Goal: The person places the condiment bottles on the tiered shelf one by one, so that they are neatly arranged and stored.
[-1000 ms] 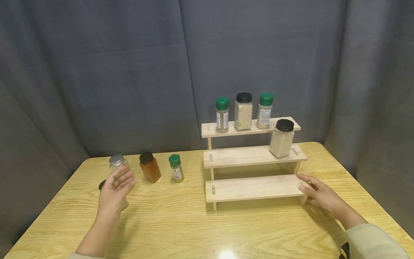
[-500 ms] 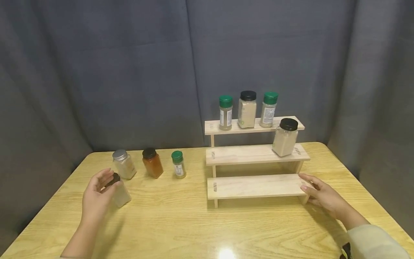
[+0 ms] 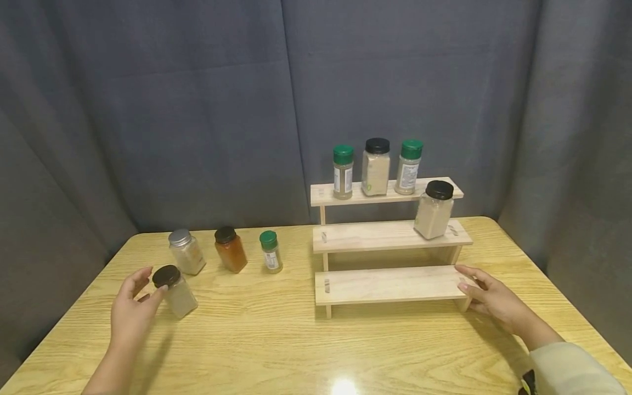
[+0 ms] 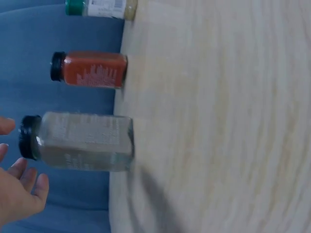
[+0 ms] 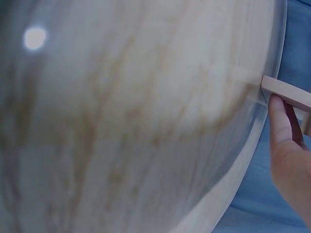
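My left hand [image 3: 131, 311] is beside a black-lidded jar of pale powder [image 3: 180, 296], its fingers spread and loosely bent around the lid. In the left wrist view, a gap shows between the fingertips [image 4: 43, 182] and that glass jar [image 4: 85, 141]. With my right hand [image 3: 498, 303] I hold the right end of the lowest step of a three-step wooden rack [image 3: 385, 285]. The right wrist view has the thumb [image 5: 279, 121] against the end of the wooden step [image 5: 286, 93]; the other fingers are partly hidden.
Behind the left jar stand a silver-lidded jar [image 3: 188, 255], a black-lidded jar of orange-red spice [image 3: 232, 253] and a small green-capped shaker [image 3: 271, 255]. Three containers line the top step, including a black-lidded jar [image 3: 376, 170]. Another pale-powder jar [image 3: 433, 214] stands on the middle step.
My left hand has moved down and left, from in front of the jars to the near black-lidded jar's left side, uncovering it. My right hand stays on the rack.
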`<state>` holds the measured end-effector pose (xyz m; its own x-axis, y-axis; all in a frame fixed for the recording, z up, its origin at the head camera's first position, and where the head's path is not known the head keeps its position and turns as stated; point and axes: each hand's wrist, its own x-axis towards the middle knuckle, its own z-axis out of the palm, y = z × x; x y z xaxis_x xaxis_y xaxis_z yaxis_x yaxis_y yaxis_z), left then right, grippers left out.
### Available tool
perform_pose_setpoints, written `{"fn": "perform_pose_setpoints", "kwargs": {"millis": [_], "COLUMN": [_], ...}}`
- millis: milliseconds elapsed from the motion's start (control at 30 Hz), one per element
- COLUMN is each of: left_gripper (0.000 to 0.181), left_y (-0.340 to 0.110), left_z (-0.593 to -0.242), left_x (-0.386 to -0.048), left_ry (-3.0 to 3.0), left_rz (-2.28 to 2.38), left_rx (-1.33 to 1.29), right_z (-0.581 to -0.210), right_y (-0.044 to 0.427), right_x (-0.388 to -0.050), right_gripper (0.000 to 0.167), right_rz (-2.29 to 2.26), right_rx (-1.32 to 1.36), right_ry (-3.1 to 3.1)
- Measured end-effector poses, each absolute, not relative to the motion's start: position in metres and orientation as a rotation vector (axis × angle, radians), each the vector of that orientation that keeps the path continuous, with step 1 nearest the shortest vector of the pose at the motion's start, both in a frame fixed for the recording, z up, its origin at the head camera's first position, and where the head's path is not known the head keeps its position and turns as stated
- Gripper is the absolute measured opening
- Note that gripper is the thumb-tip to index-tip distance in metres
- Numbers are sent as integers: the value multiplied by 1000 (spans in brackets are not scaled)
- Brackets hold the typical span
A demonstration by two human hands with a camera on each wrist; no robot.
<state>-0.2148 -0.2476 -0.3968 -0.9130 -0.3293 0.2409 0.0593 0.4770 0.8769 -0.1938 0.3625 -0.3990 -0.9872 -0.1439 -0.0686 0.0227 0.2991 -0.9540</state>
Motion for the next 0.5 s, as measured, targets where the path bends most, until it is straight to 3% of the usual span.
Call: {"fn": "perform_pose_setpoints", "kwargs": {"millis": [500], "left_gripper": [64], "left_y": [-246], "left_z": [-401], "left_x": [-216], "left_ry": [-2398], "left_rz": [-1512], "left_rx": [296], "right_z": [-398], "right_y": [364], "right_x": [-193], "right_gripper": [62], "right_rz": [-1785], "right_rx": [-109], "right_ry": [2416]}}
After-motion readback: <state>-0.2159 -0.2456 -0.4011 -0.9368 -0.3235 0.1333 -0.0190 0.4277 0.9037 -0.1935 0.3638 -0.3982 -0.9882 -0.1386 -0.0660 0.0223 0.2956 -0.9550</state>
